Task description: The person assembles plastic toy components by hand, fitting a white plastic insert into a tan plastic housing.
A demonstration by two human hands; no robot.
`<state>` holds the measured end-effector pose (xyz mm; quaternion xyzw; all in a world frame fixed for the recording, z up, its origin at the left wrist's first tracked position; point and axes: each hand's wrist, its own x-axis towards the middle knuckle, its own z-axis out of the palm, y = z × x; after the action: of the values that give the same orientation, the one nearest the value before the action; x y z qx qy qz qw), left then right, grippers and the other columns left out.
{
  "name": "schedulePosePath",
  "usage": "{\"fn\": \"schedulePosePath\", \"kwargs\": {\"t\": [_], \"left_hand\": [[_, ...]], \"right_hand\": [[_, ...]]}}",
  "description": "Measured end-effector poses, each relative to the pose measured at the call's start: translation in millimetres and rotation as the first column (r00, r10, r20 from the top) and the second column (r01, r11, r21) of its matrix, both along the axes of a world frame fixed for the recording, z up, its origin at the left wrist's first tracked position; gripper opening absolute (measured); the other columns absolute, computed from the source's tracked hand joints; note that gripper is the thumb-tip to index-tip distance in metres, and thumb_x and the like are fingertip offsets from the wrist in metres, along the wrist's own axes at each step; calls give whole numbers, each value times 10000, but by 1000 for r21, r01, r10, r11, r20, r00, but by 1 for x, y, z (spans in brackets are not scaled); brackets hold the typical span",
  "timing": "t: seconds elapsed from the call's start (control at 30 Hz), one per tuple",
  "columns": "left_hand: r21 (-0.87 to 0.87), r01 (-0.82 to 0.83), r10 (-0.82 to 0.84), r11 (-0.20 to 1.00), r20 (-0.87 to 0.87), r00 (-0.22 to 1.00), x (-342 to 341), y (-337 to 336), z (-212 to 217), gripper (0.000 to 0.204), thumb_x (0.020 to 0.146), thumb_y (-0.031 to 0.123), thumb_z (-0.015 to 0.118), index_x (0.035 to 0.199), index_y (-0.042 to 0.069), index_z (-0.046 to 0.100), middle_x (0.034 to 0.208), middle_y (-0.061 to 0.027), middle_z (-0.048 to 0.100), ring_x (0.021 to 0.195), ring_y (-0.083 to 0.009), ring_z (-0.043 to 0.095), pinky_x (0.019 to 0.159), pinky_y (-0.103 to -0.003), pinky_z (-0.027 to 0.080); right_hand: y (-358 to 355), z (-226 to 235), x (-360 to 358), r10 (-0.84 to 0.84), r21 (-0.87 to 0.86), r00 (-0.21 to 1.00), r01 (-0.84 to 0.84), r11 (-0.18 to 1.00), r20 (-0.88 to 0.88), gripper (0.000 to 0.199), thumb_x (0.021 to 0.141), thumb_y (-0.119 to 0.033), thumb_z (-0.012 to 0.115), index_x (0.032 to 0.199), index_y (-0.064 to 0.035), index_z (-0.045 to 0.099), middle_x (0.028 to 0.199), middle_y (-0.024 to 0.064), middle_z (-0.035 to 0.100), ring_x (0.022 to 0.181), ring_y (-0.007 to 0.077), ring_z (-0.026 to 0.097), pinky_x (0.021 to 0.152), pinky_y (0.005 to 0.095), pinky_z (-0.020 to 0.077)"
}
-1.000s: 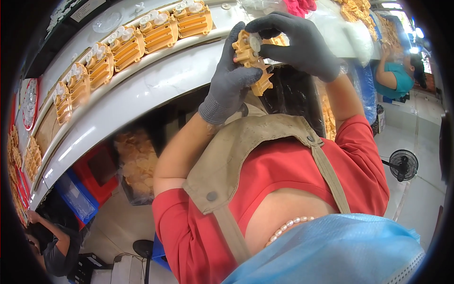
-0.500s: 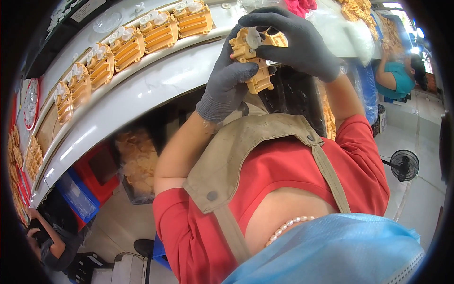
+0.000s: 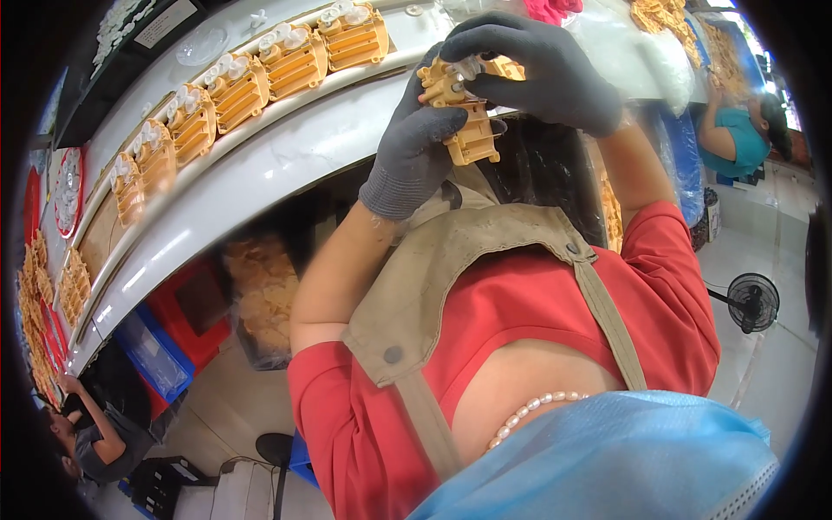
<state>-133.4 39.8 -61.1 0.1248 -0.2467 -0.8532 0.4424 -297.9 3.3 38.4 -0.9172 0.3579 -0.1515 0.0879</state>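
Note:
Both my hands wear dark grey gloves and meet above the bench's near edge. My left hand (image 3: pixel 407 160) grips an orange-yellow plastic housing (image 3: pixel 474 141) with ribbed compartments, its thumb lying across the front. At the housing's upper part, my right hand (image 3: pixel 550 74) pinches a small translucent white plastic part (image 3: pixel 468 69) between thumb and fingers. Those fingers hide part of it, so I cannot tell how deep it sits in the housing. To the left, several similar housings (image 3: pixel 295 69) stand in a curved row, with white round parts on top.
The white bench (image 3: pixel 260 173) bends across the view. A clear round dish (image 3: pixel 202 46) lies behind the row, and a red-rimmed tray (image 3: pixel 69 191) of clear parts stands far left. Below are red and blue bins (image 3: pixel 156 351). A co-worker (image 3: pixel 108 433) sits lower left, another (image 3: pixel 737 143) far right.
My right fingers have tipped the white part, which now shows more edge-on. My left hand keeps its hold on the housing. The whole view has shifted slightly.

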Motion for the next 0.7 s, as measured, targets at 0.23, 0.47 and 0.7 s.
{"fn": "schedulePosePath", "kwargs": {"t": [0.23,0.47,0.7], "left_hand": [[24,92,-88,995,-137,987,1,-1,1,721,722,65,544,1379,117,253,1215,-101,446,1088,-234,496,894,-438,478],[12,23,-22,1000,-78,997,2,2,7,798,665,31,520,1402,123,225,1249,-96,429,1111,-230,479,917,-419,464],[13,16,-15,1000,-49,999,2,0,8,805,649,30,516,1398,114,232,1243,-102,436,1101,-234,485,913,-412,466]], "right_hand": [[4,-1,-3,-75,61,996,72,996,42,323,748,-125,705,1055,-87,611,1042,67,624,915,200,621,811,299,496],[11,2,3,-111,32,993,110,993,39,331,733,-117,705,1050,-82,613,1046,57,624,904,202,622,804,292,497],[11,3,4,-102,76,994,99,992,42,341,728,-98,707,1054,-69,610,1059,54,624,901,193,624,804,284,499]]}}
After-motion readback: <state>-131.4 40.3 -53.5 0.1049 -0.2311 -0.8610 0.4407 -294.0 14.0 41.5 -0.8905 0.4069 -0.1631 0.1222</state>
